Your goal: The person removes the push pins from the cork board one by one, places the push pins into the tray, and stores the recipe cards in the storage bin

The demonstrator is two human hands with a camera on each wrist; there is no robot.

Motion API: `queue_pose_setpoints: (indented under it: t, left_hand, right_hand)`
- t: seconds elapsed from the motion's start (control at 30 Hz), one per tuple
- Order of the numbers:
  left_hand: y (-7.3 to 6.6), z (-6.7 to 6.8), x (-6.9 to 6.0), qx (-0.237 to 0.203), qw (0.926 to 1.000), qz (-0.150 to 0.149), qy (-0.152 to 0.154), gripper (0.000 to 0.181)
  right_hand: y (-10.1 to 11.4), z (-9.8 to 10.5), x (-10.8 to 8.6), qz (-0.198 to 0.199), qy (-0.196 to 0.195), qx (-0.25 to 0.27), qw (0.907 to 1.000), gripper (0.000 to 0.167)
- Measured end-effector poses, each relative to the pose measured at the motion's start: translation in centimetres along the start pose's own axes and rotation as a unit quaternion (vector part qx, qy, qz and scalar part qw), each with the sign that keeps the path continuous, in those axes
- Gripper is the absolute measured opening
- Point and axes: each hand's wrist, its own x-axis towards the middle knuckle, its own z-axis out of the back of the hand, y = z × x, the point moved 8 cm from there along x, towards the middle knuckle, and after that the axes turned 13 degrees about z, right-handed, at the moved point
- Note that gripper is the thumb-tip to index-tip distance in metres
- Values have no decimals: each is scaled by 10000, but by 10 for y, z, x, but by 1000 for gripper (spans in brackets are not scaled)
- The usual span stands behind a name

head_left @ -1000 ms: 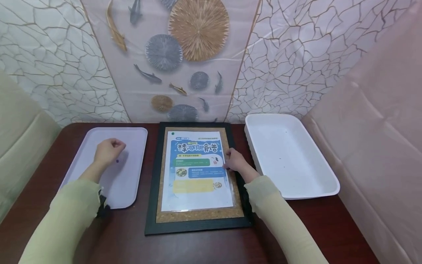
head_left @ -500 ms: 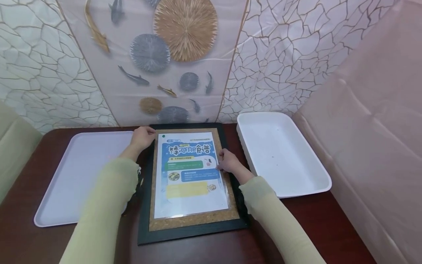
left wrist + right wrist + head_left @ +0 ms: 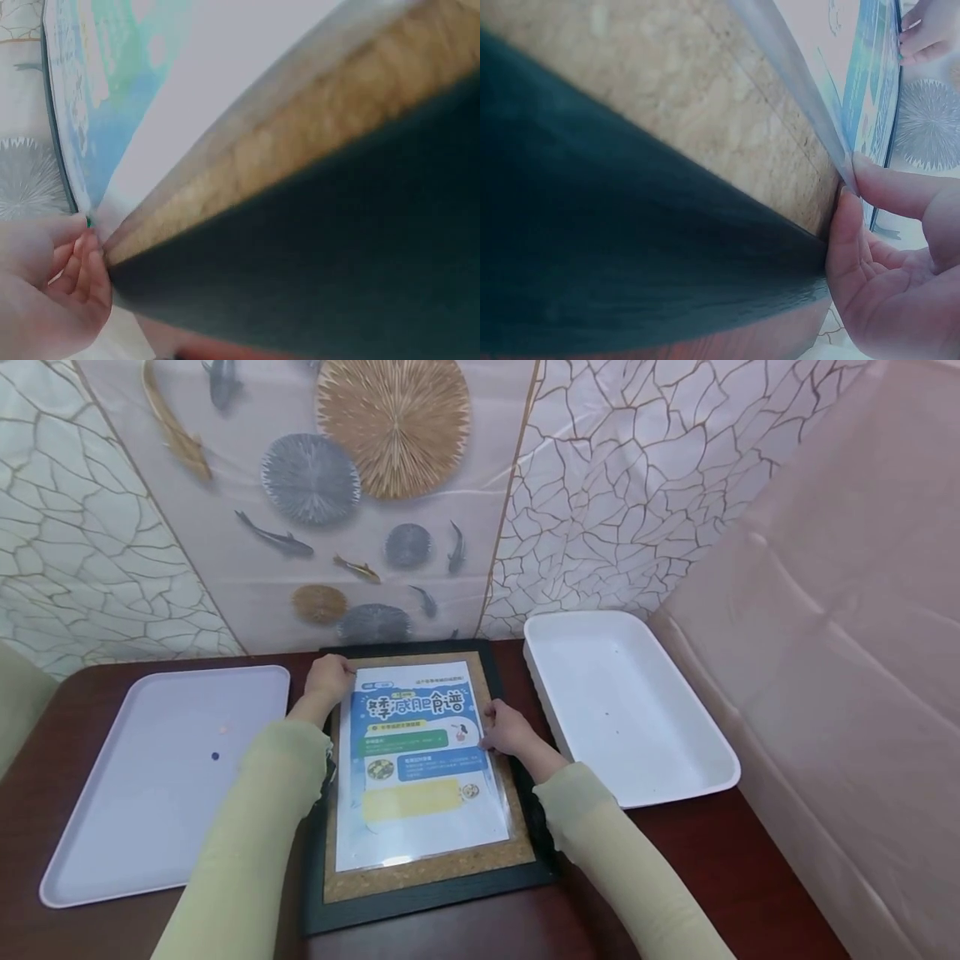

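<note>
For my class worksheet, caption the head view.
Hands at a poster on a corkboard, between a tray and a tub.

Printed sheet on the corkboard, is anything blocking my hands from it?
Nothing visible stands in the way. Your right hand pinches the right edge of the printed sheet, and your left hand pinches the green pin at its upper left corner.

This is a small closed-in nook, though home or office I cannot tell; a wrinkly back sheet (image 3: 360,535) shows fish (image 3: 273,537) and round shapes (image 3: 393,427); plain pink cloth (image 3: 832,652) makes the right side; a shiny dark brown tabletop (image 3: 750,868) sits inside.
</note>
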Motion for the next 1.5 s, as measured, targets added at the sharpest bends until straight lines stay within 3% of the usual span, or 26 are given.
queue_pose_setpoints:
  t: [0.17, 0.37, 0.5, 0.6, 0.83, 1.13, 1.5]
  left_hand:
    - [7, -1, -3, -77, 9997, 233, 20, 25]
    - [4, -3, -15, -125, 9995, -194, 208, 22]
    - [8, 2, -23, -332, 9985, -295, 319, 22]
    - [15, 10, -32, -479, 9977, -390, 289, 22]
    - [33, 40, -58, -539, 9936, -979, -162, 18]
    - [61, 72, -83, -703, 9913, -1002, -492, 16]
    - [101, 86, -105, -834, 9931, -600, -573, 21]
  right_hand:
    - [4, -3, 1, -9, 54, 10, 10000, 53]
    - [2, -3, 1, -97, 46, 56, 9999, 55]
    - [-2, -1, 2, -60, 22, 88, 9999, 56]
    - [-4, -1, 2, -9, 32, 90, 10000, 56]
    - [-5, -3, 2, 43, 58, 109, 9999, 56]
    - [-5, 1, 4, 88, 76, 129, 9998, 56]
    - [-4, -2, 2, 118, -73, 229, 9996, 53]
